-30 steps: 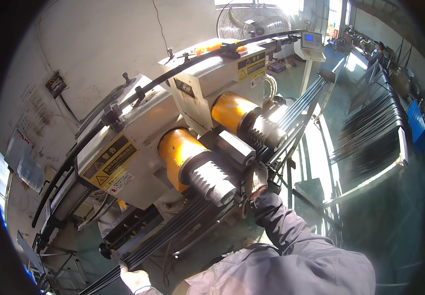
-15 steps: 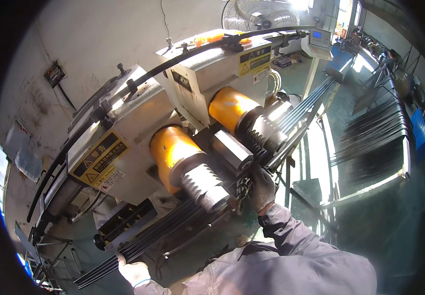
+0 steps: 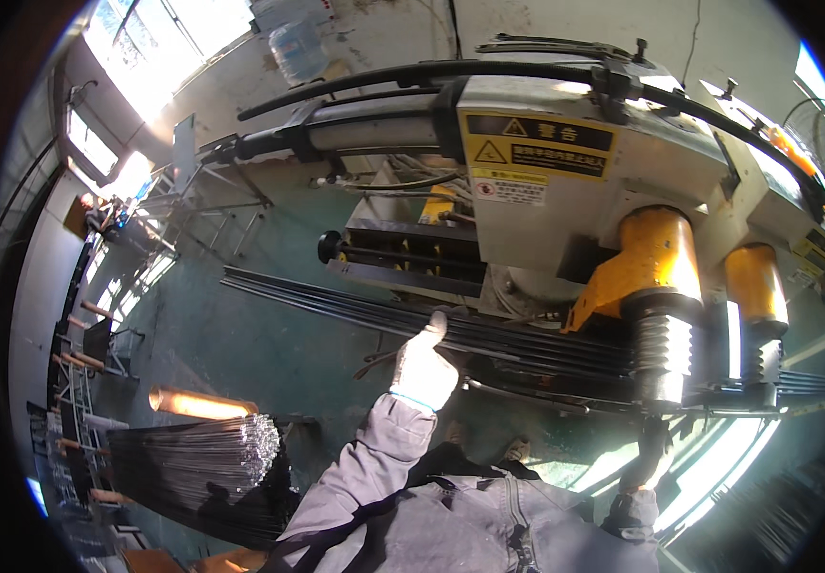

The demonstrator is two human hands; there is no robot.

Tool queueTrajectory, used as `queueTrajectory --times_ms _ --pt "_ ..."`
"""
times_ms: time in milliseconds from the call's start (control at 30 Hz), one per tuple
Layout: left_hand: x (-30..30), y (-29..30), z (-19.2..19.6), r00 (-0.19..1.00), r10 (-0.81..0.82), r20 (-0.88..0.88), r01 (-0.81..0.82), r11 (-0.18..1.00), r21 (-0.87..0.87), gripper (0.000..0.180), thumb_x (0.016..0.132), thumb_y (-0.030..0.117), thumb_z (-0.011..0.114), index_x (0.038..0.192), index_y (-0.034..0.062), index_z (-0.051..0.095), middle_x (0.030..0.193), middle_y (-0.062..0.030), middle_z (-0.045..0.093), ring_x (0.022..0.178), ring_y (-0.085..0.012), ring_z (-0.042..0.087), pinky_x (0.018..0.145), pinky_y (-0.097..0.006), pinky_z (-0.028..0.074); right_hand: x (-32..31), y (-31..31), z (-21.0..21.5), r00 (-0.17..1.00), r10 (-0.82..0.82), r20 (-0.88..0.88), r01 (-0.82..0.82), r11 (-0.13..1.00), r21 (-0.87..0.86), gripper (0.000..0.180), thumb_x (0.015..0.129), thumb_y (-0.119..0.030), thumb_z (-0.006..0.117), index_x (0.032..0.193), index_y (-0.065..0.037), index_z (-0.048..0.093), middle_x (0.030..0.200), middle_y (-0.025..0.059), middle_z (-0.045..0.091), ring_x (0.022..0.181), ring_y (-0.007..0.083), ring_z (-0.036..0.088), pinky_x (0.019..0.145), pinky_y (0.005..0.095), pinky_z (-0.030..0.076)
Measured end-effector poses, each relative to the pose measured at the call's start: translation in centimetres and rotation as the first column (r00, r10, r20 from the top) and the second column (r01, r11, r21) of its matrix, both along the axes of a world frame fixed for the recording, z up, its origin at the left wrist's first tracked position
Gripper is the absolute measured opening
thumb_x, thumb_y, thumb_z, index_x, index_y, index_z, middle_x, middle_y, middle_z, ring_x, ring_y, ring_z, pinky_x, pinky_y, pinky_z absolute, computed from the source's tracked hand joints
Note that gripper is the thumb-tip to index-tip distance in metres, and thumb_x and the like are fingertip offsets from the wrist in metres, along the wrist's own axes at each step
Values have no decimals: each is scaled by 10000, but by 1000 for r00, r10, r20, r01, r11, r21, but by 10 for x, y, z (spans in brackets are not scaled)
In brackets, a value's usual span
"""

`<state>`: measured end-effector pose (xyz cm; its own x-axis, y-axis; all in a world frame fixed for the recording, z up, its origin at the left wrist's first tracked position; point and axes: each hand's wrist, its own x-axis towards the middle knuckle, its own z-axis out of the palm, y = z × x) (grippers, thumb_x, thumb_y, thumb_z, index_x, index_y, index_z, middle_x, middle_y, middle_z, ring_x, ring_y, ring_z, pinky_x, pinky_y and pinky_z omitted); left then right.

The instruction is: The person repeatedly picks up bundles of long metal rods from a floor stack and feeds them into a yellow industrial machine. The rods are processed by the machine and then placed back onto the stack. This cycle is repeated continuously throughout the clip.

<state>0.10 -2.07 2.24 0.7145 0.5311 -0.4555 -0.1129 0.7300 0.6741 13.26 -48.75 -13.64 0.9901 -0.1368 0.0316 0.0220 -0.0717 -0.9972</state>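
"Bright in here, isn't it?"
"Yes, that big window (image 3: 169,48) on the left glares white, with a smaller window (image 3: 93,145) near it."
"And the floor (image 3: 178,329)?"
"Green, streaked with sunlight (image 3: 723,468), below a pale, smudged wall (image 3: 551,21)."

Left hand (image 3: 426,371) on dark rods (image 3: 517,341)

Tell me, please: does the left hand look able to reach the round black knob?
Probably yes: only the dark rods seem to lie between the left hand and the round black knob, though depth is uncertain.

Yellow-black warning signs (image 3: 538,143) on machine (image 3: 548,234)
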Motion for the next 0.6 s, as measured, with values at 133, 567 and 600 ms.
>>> queueTrajectory --times_ms 133,567,600 --pt "-24 36 -6 980 61 188 -29 985 -169 395 1189 365 618 1309 14 752 1233 -114 796 1134 -232 735 1048 -366 588 -19 -18 -41 970 160 -180 -168 985 -31 305 1092 -305 735 1132 -17 824 949 -8 738 815 91 601 722 288 460" --pt "-207 411 -24 810 544 218 -547 835 -49 324 1181 289 595 1296 2 692 1243 -166 770 1155 -379 749 1062 -546 614 -199 1 -180 686 -295 -665 8 917 -398 266 1048 -206 695 907 20 707 712 68 662 563 155 561 499 345 381" --pt "-219 429 -21 808 555 199 -565 825 -11 323 1181 289 593 1315 9 684 1251 -163 766 1169 -380 743 1060 -546 612 -211 14 -173 676 -287 -678 -7 919 -395 264 1044 -205 691 894 12 699 708 66 658 562 157 559 500 346 383"
